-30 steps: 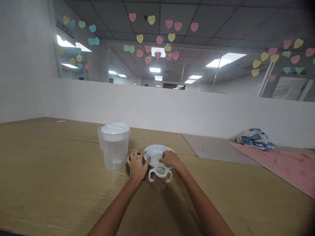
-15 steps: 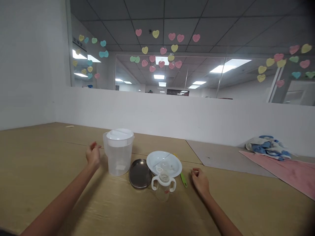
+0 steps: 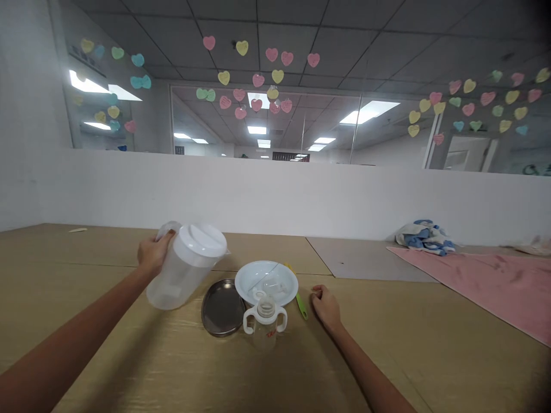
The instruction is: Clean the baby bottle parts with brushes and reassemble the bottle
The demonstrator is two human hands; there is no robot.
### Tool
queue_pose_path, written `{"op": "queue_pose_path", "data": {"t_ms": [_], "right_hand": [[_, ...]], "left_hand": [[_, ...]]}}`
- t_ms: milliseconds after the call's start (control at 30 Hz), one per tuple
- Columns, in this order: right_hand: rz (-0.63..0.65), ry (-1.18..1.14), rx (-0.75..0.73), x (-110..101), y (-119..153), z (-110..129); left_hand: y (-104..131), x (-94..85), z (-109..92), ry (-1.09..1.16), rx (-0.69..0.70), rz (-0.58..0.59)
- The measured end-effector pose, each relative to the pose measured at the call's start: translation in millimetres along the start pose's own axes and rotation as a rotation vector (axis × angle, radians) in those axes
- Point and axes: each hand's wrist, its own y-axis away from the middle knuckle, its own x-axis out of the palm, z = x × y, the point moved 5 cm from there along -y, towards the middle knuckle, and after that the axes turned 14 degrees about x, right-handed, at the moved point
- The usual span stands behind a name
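My left hand (image 3: 154,252) is wrapped round the handle of a translucent plastic pitcher (image 3: 183,275) with a white lid. The pitcher tilts to the right, its spout toward the bowl. My right hand (image 3: 326,307) rests on the table with its fingers curled; whether anything is in them I cannot make out. Left of it lies a brush or spoon with a green handle (image 3: 302,307), partly behind a white bowl (image 3: 247,281) that holds clear and white pieces. In front of the bowl stands an uncapped baby bottle (image 3: 265,330) with two white handles. A dark oval metal tray (image 3: 222,308) lies beside it.
A blue-and-white crumpled cloth (image 3: 426,236) lies at the back right, by a pink towel (image 3: 486,287). A grey mat (image 3: 361,261) borders the towel. Behind the brown table (image 3: 163,367) rises a white wall (image 3: 258,198) under a window.
My left hand has taken hold of the pitcher's handle and tilted the pitcher, which stood upright before. The view has turned slightly right. My right hand stays beside the green handle.
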Motion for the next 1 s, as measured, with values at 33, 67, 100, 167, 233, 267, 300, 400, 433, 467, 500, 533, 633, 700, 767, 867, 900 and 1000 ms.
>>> {"op": "queue_pose_path", "data": {"t_ms": [33,67,100,167,233,267,300,400,433,467,500,533,633,700,767,867,900,1000], "right_hand": [[0.005,0.001,0.002,0.3,0.1,0.2],[0.009,0.004,0.005,0.5,0.2,0.4],[0.013,0.008,0.007,0.7,0.4,0.7],[0.019,0.015,0.005,0.9,1.0,1.4],[0.024,0.022,-0.002,1.2,1.4,2.3],[0.027,0.026,-0.005,1.4,1.7,2.6],[0.029,0.029,-0.007,1.5,1.9,2.9],[0.034,0.027,-0.016,1.3,2.9,4.1],[0.035,0.026,-0.019,1.0,3.3,4.6],[0.035,0.026,-0.020,0.7,3.8,5.0],[0.036,0.029,-0.022,0.2,4.2,5.5],[0.038,0.035,-0.023,-0.2,4.7,6.0],[0.046,0.069,-0.031,-1.0,6.1,7.7],[0.050,0.089,-0.047,-1.1,7.3,9.0],[0.055,0.100,-0.064,-0.6,8.4,10.2],[0.055,0.101,-0.077,0.2,9.2,10.7],[0.055,0.100,-0.081,0.4,9.3,10.7],[0.052,0.096,-0.088,0.4,9.1,10.5]], "left_hand": [[-3.6,1.5,-7.2,0.002,0.001,0.018],[-6.5,3.0,-15.6,0.006,0.013,0.034],[-8.7,4.0,-24.4,0.004,0.025,0.043],[-10.7,5.0,-43.3,-0.017,0.070,0.048],[-9.6,5.9,-60.7,-0.056,0.124,0.055],[-8.1,6.9,-68.0,-0.078,0.152,0.068],[-6.4,8.2,-74.0,-0.099,0.178,0.086],[-1.1,12.6,-84.8,-0.162,0.235,0.132],[0.2,13.7,-86.6,-0.181,0.245,0.138],[1.2,14.6,-88.1,-0.197,0.251,0.142],[1.9,15.5,-89.2,-0.209,0.253,0.147],[2.7,16.3,-90.3,-0.218,0.253,0.152],[5.7,18.1,-93.1,-0.231,0.257,0.157],[9.4,19.7,-93.8,-0.236,0.264,0.160],[14.3,22.5,-92.6,-0.234,0.265,0.175],[21.4,27.1,-89.1,-0.223,0.256,0.202],[23.0,28.1,-87.7,-0.216,0.251,0.209],[24.0,27.5,-82.0,-0.133,0.215,0.194]]}}
